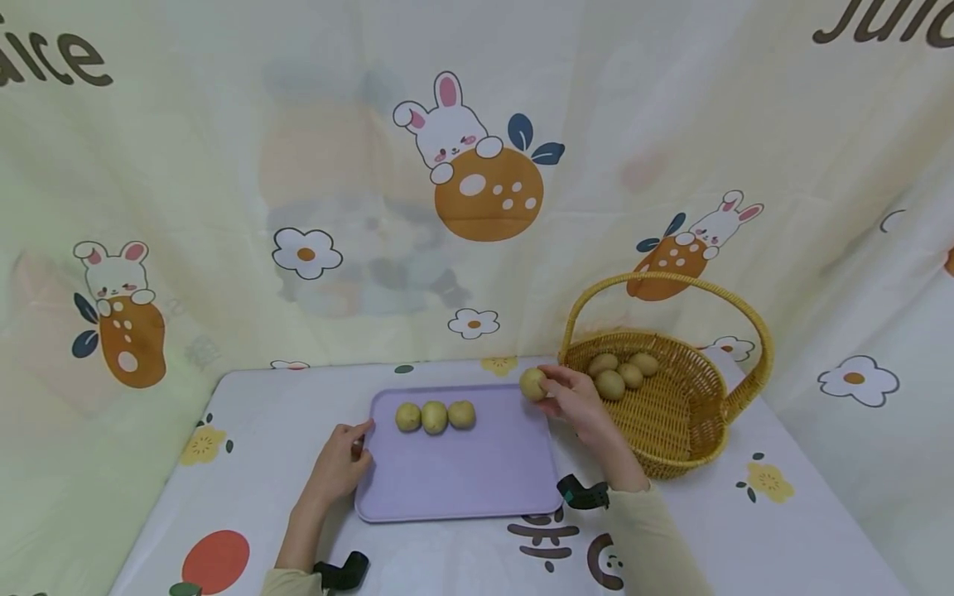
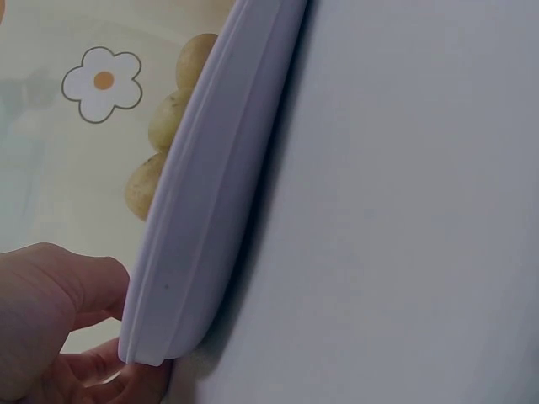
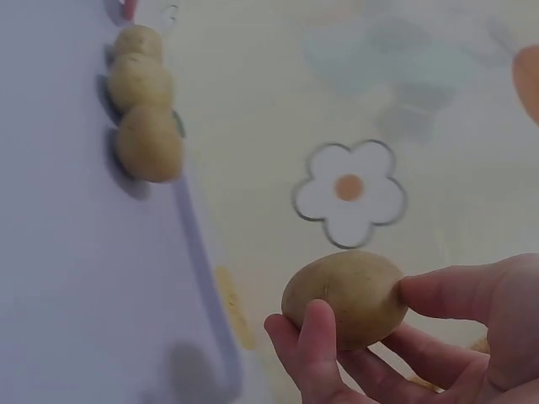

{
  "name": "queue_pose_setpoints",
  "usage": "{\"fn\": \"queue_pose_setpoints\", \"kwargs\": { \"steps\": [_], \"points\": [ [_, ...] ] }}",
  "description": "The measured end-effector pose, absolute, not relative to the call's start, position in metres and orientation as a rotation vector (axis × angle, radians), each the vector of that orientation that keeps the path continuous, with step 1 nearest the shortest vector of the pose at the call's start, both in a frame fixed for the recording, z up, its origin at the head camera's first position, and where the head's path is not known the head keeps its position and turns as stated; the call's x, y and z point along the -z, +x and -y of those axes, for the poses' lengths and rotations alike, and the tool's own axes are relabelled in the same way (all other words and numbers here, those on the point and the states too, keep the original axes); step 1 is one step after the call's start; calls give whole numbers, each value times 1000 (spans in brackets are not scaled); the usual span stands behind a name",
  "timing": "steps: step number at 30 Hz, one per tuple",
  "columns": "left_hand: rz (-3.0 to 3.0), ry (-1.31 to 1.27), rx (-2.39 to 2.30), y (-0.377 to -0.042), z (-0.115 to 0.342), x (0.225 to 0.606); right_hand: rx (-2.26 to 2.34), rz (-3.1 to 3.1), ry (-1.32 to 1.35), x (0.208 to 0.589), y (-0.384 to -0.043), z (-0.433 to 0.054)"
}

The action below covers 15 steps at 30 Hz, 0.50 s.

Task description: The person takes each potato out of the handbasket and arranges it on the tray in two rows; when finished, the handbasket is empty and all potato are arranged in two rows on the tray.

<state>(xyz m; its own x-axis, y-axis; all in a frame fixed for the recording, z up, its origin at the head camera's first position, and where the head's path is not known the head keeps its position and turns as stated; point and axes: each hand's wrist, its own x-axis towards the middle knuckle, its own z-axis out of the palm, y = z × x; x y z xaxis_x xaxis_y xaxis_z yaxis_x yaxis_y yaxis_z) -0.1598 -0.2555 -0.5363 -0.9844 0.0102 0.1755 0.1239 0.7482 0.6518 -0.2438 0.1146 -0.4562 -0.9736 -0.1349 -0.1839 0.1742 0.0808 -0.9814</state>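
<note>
My right hand [image 1: 577,404] holds a potato [image 3: 347,299] between thumb and fingers, over the far right corner of the lilac tray [image 1: 462,480]. In the right wrist view the thumb presses one end of the potato and the fingers curl along its other side and underneath. Three more potatoes [image 1: 435,417] sit side by side in a row on the tray's far left part. At the tray's left edge my left hand [image 1: 339,465] grips the rim, its thumb at the top and its fingers reaching beneath, as the left wrist view shows.
A yellow wicker basket [image 1: 674,422] with a tall arched handle [image 1: 671,280] stands right of the tray, close behind my right forearm. Several potatoes [image 1: 611,384] lie at its far left side. A patterned cloth covers the table [image 1: 268,480], and a printed curtain [image 1: 358,165] hangs behind.
</note>
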Motion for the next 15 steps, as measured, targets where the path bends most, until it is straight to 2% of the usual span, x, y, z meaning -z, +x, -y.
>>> {"fn": "queue_pose_setpoints", "kwargs": {
  "steps": [7, 15],
  "points": [
    [2799, -95, 1055, -160, 256, 537, 1965, -2140, -8, 480, -244, -97],
    [2801, -90, 1045, -160, 256, 536, 1932, -2179, 90, 494, -244, -78]
  ]
}}
